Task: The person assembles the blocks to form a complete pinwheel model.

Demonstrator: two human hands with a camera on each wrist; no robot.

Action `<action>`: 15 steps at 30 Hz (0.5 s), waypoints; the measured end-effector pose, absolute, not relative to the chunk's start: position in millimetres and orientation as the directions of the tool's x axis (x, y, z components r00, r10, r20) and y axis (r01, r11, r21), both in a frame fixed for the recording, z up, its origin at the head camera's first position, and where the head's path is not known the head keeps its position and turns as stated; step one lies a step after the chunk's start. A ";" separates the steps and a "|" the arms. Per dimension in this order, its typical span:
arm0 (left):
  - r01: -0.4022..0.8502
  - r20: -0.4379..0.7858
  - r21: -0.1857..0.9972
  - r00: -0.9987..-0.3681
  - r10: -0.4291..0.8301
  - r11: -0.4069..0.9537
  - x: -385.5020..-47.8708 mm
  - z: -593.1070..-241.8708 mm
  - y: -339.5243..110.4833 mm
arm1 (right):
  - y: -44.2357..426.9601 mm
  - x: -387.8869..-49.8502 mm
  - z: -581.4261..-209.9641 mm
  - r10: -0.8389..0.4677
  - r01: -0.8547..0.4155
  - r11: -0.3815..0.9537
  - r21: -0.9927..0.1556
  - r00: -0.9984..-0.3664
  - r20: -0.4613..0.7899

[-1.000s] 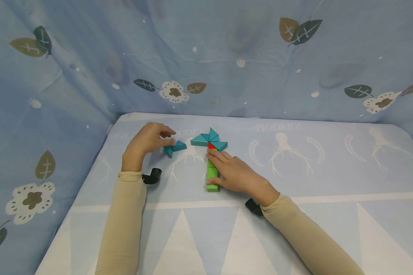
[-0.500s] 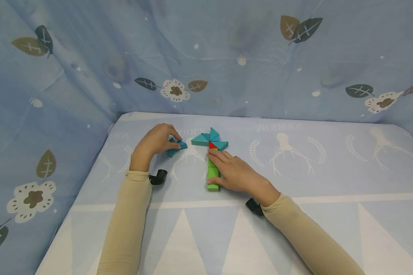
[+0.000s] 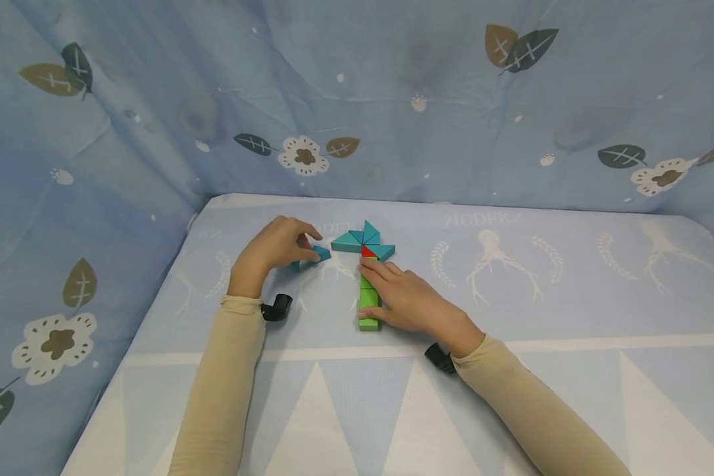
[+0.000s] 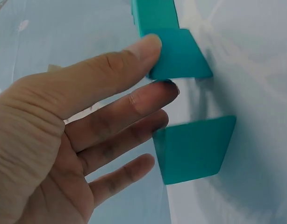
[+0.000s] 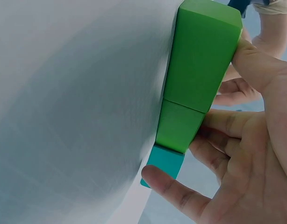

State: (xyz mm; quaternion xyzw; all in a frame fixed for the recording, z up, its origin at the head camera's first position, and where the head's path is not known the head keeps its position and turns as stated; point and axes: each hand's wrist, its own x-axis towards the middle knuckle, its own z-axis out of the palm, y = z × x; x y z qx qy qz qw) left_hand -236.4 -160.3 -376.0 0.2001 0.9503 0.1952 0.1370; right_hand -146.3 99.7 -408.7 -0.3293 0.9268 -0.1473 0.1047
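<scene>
My left hand (image 3: pixel 276 241) pinches a teal triangular block (image 3: pixel 322 254) between thumb and index finger, low over the table. In the left wrist view, the thumb lies on that block (image 4: pixel 183 56); a second teal block (image 4: pixel 197 149) stands just past the other fingers. My right hand (image 3: pixel 413 301) rests across a column of green blocks (image 3: pixel 368 301), fingers nearly straight and partly covering it. A small red triangle (image 3: pixel 366 252) sits at the column's top. Around it, teal triangles (image 3: pixel 348 244) fan out to the left, above and right.
Light patterned cloth covers the table (image 3: pixel 547 304). A blue curtain (image 3: pixel 393 99) with leaf and flower prints hangs along the back and left. Dark wrist cameras (image 3: pixel 277 307) hang below both wrists.
My left hand has moved right and come down on the teal block, which has shifted slightly right toward the fan. The right hand and the green column have stayed in place.
</scene>
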 end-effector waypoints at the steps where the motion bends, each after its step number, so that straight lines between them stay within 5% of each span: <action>1: 0.318 -0.186 0.431 -0.884 0.428 0.845 -236.3 -374.9 -161.1 | 99.7 -146.3 -408.2 -0.642 -0.581 0.739 -0.342 -0.760 -0.097; 15: 0.308 -0.216 0.447 -0.874 0.435 0.840 -235.2 -368.8 -152.3 | 99.3 -146.4 -401.7 -0.646 -0.580 0.736 -0.350 -0.756 -0.105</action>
